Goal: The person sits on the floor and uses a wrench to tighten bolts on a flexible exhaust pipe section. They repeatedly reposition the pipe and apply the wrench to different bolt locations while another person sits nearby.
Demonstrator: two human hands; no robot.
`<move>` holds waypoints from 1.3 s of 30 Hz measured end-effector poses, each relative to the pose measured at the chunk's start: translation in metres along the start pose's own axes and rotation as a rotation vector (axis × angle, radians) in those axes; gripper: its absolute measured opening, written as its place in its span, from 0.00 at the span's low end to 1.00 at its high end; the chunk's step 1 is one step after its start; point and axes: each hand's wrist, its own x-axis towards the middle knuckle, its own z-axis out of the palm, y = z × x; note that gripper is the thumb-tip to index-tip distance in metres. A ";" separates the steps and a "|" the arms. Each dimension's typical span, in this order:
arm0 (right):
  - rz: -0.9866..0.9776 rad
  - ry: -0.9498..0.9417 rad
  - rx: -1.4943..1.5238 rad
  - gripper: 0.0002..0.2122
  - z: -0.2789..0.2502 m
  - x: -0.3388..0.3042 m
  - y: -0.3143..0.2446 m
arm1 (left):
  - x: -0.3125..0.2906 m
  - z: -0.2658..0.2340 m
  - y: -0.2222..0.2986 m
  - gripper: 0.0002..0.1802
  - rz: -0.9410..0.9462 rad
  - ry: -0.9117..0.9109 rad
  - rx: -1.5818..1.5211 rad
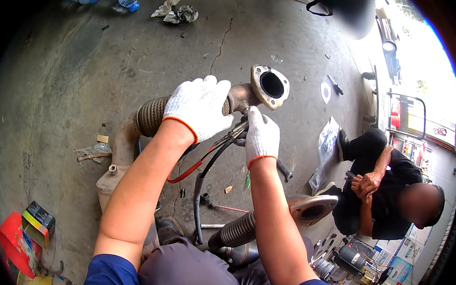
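Note:
My left hand (199, 106), in a white knit glove with an orange cuff, lies wrapped over the braided flexible section of a rusty exhaust pipe (152, 116). The pipe ends in an oval bolt flange (271, 86) with a dark round opening. Just below that flange, my right hand (263, 136), gloved too, is closed on what looks like an oxygen sensor (239, 130) at a small boss on the pipe. Its fingers partly hide the sensor. A black sleeved cable (199, 188) and a red-orange one (189, 170) hang from there.
A second flexible exhaust pipe (236, 230) with a flange lies near my right forearm. To the right a co-worker (392, 184) crouches, holding a small dark object. Tools, a plastic bag (328, 139) and a flat gasket (325, 92) lie on the concrete floor; a box (38, 223) is at left.

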 end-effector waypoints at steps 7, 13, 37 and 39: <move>0.025 -0.005 -0.040 0.25 0.008 -0.010 -0.013 | -0.002 0.000 -0.002 0.31 0.000 0.002 0.012; 0.056 -0.013 0.004 0.25 0.002 -0.006 -0.007 | -0.001 -0.003 0.001 0.32 -0.004 -0.013 0.013; 0.061 -0.095 -0.052 0.24 -0.001 0.002 -0.002 | -0.001 -0.003 0.000 0.29 0.013 0.003 0.001; 0.040 -0.101 -0.087 0.24 -0.003 0.001 -0.003 | -0.001 -0.004 0.000 0.29 0.006 0.002 0.000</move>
